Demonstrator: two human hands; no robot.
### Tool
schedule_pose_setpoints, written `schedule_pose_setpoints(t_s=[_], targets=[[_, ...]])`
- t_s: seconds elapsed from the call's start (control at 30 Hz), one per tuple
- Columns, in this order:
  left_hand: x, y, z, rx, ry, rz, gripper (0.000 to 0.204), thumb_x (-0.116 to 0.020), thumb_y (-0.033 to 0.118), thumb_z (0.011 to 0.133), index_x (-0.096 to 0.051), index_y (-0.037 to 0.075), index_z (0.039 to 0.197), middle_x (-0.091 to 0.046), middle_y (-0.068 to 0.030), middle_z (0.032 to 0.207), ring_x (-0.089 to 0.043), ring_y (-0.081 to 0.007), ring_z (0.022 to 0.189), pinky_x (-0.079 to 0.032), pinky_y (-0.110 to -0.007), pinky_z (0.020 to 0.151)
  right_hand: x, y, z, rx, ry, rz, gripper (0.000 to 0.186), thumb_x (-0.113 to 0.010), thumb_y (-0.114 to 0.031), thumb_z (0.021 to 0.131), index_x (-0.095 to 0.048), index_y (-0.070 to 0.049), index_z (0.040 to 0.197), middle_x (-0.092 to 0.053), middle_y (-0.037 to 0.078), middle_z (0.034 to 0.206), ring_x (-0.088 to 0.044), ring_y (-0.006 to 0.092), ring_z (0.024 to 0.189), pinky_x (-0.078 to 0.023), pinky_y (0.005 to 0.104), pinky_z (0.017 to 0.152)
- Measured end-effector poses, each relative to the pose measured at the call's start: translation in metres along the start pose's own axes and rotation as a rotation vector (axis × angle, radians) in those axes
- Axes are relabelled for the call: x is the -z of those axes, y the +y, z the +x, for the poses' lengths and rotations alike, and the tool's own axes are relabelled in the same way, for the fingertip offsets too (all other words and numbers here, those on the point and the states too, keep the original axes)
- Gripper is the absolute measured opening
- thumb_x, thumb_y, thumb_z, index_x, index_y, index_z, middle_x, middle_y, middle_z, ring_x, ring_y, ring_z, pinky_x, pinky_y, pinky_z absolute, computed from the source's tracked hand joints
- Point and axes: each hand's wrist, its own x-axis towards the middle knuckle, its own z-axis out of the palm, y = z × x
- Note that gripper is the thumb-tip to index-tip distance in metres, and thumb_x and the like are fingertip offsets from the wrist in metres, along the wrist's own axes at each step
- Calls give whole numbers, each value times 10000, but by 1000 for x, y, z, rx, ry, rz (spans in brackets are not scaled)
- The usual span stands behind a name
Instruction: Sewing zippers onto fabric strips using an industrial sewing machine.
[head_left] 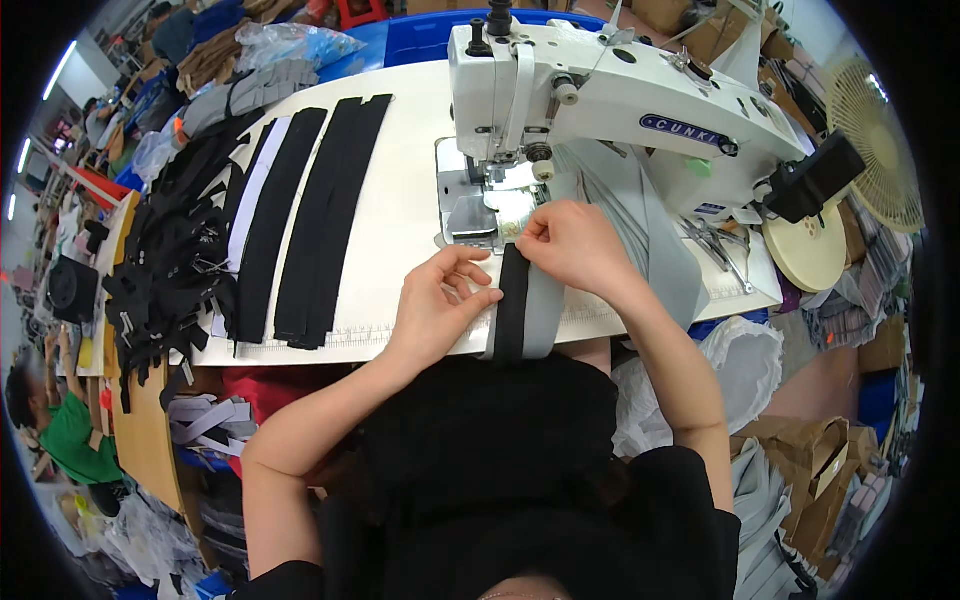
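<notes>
In the head view, a black strip (pixel 511 310) is lying between the two grips, on top of grey fabric (pixel 543 318), with its long axis running away from the body, from the bench (pixel 400 190) edge to the foot of the white sewing machine (pixel 600 90). The strip's far end is lying just beside the fingertips of the right hand (pixel 573 245), which is the nearer of the two to the machine's foot. The right grip is being held closed, thumb and forefinger together; whether cloth is being pinched between them cannot be told. The left hand (pixel 432 308) is resting lower, to the left of the strip; its grip is standing half open, fingers loosely curled, with nothing seen inside. Its thumb tip is lying at the strip's left edge, though contact cannot be confirmed. Farther left of this grip, flat black bands (pixel 333 220) are being carried by the bench, and beyond them a heap of black pieces (pixel 170 240) is lying.
</notes>
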Motion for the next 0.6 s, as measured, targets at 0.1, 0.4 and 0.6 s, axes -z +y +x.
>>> schedule_pose_setpoints(t_s=[0.1, 0.4, 0.6], targets=[[8, -6, 13, -213, 34, 336, 249, -849, 43, 813, -753, 50, 1042, -696, -13, 935, -571, -91, 780, -483, -244, 698, -15, 9, 20, 10, -14, -166, 240, -709, -251, 821, -767, -20, 798, -738, 144, 761, -723, 326, 761, -553, 418, 756], [28, -18, 80, -451, 247, 480, 141, -699, 0, 848, -723, 51, 976, -679, -102, 1034, -622, -305, 1003, -472, -428, 899, -49, 23, 41, 169, 363, -227, 118, -709, -186, 824, -770, -96, 779, -717, 103, 766, -674, 309, 897, -462, 482, 846], [43, -36, 129, -476, 60, 557, 196, -579, 13, 932, -704, 14, 1084, -677, -159, 1230, -580, -335, 1285, -387, -514, 1122, -66, 37, 55, 261, 599, -232, 171, -762, -220, 845, -717, -68, 779, -651, 124, 856, -625, 320, 906, -461, 481, 831]])
